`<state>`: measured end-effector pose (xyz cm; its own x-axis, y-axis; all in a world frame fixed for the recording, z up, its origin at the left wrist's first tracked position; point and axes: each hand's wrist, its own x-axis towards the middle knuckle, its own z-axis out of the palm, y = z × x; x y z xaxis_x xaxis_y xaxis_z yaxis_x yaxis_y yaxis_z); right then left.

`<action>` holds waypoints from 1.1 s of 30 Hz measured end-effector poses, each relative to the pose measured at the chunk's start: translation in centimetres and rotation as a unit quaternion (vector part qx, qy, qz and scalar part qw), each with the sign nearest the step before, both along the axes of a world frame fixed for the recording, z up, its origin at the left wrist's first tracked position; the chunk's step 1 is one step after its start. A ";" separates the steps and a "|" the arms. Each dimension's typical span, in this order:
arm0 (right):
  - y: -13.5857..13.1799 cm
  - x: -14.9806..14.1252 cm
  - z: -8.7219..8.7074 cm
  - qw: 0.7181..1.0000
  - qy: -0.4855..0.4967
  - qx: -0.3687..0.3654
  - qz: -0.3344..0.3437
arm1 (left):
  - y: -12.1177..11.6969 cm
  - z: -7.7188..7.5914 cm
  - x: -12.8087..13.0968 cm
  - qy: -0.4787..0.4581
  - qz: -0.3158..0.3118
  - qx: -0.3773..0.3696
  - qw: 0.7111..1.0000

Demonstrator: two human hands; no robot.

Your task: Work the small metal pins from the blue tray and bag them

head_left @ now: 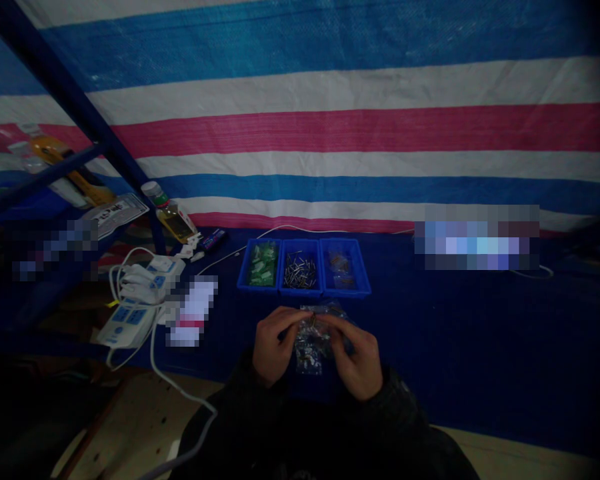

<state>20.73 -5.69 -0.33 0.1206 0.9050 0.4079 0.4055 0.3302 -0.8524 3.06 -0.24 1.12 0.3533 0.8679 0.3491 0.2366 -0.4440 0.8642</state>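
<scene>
My left hand (274, 347) and my right hand (359, 355) meet at the front of the blue table, fingertips pinched together. Between them is a small clear plastic bag (307, 327), its top edge gripped from both sides. More clear little bags (309, 362) lie just under my hands, their contents too dim to make out. Beyond my fingers stand three blue bins side by side. Green-and-clear packets (263, 263) fill the left bin, loose metal pins or screws (300, 272) the middle one, and small clear bags with brownish contents (341, 270) the right one.
To the left are white power strips (127, 323) with plugs and trailing cables, beside a blurred-out phone-like object (194, 312). A bottle (173, 217) leans near the blue metal frame (130, 167). A striped tarp (330, 130) hangs behind the table (455, 333); a pixelated object (475, 240) sits back right.
</scene>
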 end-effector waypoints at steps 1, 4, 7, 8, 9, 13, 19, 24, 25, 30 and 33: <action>0.1 -0.1 0.0 1.000 0.000 0.000 -0.012 | 0.0 0.0 0.0 0.001 0.003 -0.001 1.000; 0.3 -0.4 0.0 1.000 -0.004 0.004 -0.025 | 0.1 -0.1 0.1 0.003 0.005 0.009 1.000; 0.3 -0.5 0.0 1.000 -0.016 0.004 -0.026 | 0.0 -0.1 0.0 0.008 0.012 0.034 0.999; 0.3 -0.6 0.0 0.999 -0.019 0.000 -0.027 | 0.0 -0.1 0.0 0.012 0.018 0.042 0.999; 0.3 -0.6 0.0 0.999 -0.023 -0.007 -0.026 | 0.0 -0.1 -0.1 0.016 0.024 0.047 0.998; 0.1 -0.7 -0.2 0.999 -0.024 -0.031 -0.016 | -0.2 0.0 0.0 0.040 0.029 0.047 0.998; 0.1 -0.6 -0.1 0.999 0.024 -0.048 0.006 | -0.4 0.2 0.0 0.027 -0.018 -0.021 0.999; -0.2 0.0 0.4 0.998 0.039 -0.039 0.024 | -0.3 0.5 -0.1 0.004 -0.028 -0.036 0.999; -0.2 0.1 0.4 0.998 0.037 -0.036 0.023 | -0.3 0.5 -0.2 -0.002 -0.026 -0.033 0.999; -0.2 -0.1 0.8 1.000 0.008 -0.016 -0.017 | -0.3 0.4 -0.4 -0.008 -0.026 -0.019 0.999; -0.1 -0.3 1.0 1.000 0.004 -0.008 -0.020 | -0.3 0.3 -0.2 -0.001 0.004 -0.007 1.000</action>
<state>20.47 -5.80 0.67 0.1599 0.9057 0.3926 0.4122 0.3002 -0.8602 2.85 -0.50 1.45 0.3459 0.8759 0.3365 0.2391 -0.4291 0.8710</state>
